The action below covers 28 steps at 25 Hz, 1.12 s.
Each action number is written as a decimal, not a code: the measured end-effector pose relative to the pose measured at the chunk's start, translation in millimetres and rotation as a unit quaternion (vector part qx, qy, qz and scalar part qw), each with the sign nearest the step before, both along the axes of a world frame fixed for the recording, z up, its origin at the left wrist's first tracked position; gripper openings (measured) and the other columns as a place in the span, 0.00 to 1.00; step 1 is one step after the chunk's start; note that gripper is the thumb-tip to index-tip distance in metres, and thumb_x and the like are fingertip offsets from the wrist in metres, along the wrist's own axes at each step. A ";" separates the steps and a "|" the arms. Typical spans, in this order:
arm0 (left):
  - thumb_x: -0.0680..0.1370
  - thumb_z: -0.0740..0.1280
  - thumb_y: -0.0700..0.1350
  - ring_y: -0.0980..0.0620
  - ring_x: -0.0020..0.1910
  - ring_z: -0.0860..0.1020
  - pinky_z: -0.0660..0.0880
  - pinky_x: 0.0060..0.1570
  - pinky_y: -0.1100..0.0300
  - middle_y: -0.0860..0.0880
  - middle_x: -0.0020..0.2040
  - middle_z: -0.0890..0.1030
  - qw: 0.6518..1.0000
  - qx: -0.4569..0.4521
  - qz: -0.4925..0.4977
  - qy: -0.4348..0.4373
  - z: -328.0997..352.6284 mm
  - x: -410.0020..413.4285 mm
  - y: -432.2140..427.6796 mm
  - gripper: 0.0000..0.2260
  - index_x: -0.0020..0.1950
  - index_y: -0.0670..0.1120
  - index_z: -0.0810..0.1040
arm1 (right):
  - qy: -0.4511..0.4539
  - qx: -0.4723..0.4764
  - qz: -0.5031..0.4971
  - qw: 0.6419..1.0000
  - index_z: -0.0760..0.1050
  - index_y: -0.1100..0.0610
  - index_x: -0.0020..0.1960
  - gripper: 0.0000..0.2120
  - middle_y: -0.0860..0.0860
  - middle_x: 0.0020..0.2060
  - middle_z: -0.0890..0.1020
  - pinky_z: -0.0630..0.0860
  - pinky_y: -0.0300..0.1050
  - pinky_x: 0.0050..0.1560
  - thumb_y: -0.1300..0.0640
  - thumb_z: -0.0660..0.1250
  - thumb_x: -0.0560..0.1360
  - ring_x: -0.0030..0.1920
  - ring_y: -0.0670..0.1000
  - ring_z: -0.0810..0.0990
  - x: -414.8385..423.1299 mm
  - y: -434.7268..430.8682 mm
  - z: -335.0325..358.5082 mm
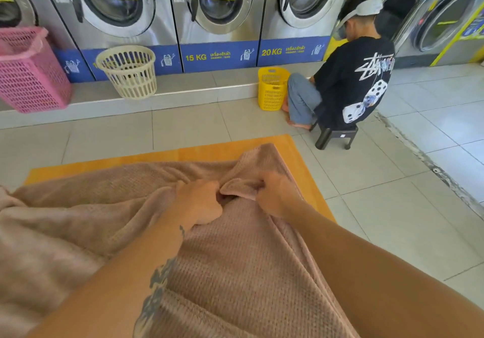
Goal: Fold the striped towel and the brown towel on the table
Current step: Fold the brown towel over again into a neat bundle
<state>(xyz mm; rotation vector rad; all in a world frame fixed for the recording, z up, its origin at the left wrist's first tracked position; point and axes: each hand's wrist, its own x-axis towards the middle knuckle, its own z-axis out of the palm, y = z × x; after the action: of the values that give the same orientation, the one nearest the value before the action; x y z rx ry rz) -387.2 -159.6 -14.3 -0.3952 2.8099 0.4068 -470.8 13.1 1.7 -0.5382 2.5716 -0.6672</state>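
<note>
We had the rumpled waffle-weave brown towel spread over the orange wooden table, left hand and right hand side by side, each fisted on a bunched fold, and sliding them apart looked the way to a straight edge.

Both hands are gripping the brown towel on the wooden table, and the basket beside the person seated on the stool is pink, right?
Not quite. The head view shows a yellow basket beside the seated person; the pink basket stands far left. The left hand and right hand do grip the brown towel on the wooden table.
</note>
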 end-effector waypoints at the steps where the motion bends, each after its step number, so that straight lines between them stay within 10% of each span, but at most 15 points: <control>1: 0.76 0.59 0.48 0.46 0.46 0.74 0.71 0.51 0.47 0.49 0.47 0.76 1.000 0.023 0.008 0.009 3.8 -3.8 -6.5 0.04 0.47 0.52 0.72 | 0.006 -0.043 -0.020 0.999 0.75 0.51 0.45 0.10 0.47 0.42 0.79 0.75 0.45 0.40 0.64 0.59 0.72 0.44 0.51 0.77 -9.2 -2.6 7.9; 7: 0.80 0.59 0.54 0.46 0.59 0.75 0.72 0.60 0.48 0.51 0.60 0.77 0.986 0.144 0.012 -0.088 14.9 -10.6 -31.7 0.13 0.61 0.53 0.75 | -0.024 -0.175 -0.150 0.973 0.79 0.52 0.50 0.15 0.51 0.52 0.80 0.75 0.49 0.56 0.62 0.58 0.70 0.54 0.53 0.77 -63.4 -5.1 35.0; 11: 0.80 0.57 0.42 0.45 0.49 0.76 0.75 0.50 0.48 0.50 0.47 0.76 0.991 0.081 0.053 0.093 15.3 -20.4 -45.0 0.05 0.48 0.51 0.70 | -0.193 -0.100 -0.037 0.975 0.72 0.53 0.52 0.10 0.47 0.49 0.74 0.71 0.44 0.45 0.63 0.69 0.74 0.53 0.52 0.73 -60.2 -0.3 38.3; 13: 0.80 0.57 0.41 0.45 0.47 0.74 0.73 0.48 0.49 0.50 0.47 0.72 0.984 0.060 0.054 0.161 23.6 -38.3 -50.1 0.07 0.49 0.54 0.67 | -0.075 -0.002 -0.013 0.997 0.69 0.52 0.56 0.16 0.50 0.51 0.75 0.70 0.44 0.43 0.59 0.71 0.72 0.51 0.53 0.74 -65.1 3.6 29.1; 15: 0.78 0.58 0.39 0.44 0.46 0.74 0.70 0.48 0.49 0.50 0.48 0.72 0.973 0.015 0.029 0.228 31.0 -59.9 -53.2 0.08 0.51 0.53 0.68 | 0.051 -0.087 -0.074 0.992 0.73 0.52 0.50 0.06 0.48 0.45 0.77 0.67 0.40 0.37 0.59 0.67 0.75 0.46 0.51 0.75 -72.0 -3.4 26.9; 19: 0.75 0.62 0.38 0.45 0.50 0.71 0.65 0.52 0.48 0.48 0.52 0.71 0.931 -0.035 0.063 0.358 24.4 -87.2 -64.1 0.15 0.59 0.52 0.72 | 0.030 -0.283 -0.230 0.931 0.78 0.55 0.46 0.08 0.48 0.38 0.77 0.69 0.43 0.35 0.61 0.60 0.77 0.39 0.49 0.75 -98.0 -13.5 27.8; 24: 0.81 0.57 0.51 0.45 0.68 0.63 0.58 0.68 0.42 0.48 0.67 0.65 0.996 -0.043 0.057 0.063 -38.2 -79.7 -51.2 0.20 0.73 0.57 0.63 | 0.032 0.022 -0.198 0.979 0.76 0.58 0.44 0.06 0.54 0.38 0.79 0.72 0.43 0.35 0.61 0.61 0.72 0.39 0.55 0.78 -111.9 14.4 -14.8; 28: 0.80 0.60 0.46 0.45 0.53 0.73 0.65 0.55 0.47 0.50 0.52 0.74 0.967 -0.088 0.072 0.229 -48.5 -84.7 -45.6 0.08 0.57 0.50 0.77 | 0.064 -0.002 -0.195 0.979 0.77 0.59 0.46 0.08 0.56 0.41 0.80 0.75 0.47 0.39 0.59 0.61 0.73 0.42 0.57 0.79 -124.5 14.6 -15.7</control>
<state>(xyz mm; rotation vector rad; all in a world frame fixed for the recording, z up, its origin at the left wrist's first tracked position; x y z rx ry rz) -471.9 -205.2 -62.8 -0.6170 3.2941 0.3119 -595.4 27.7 -14.0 -0.0727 2.8279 -0.7878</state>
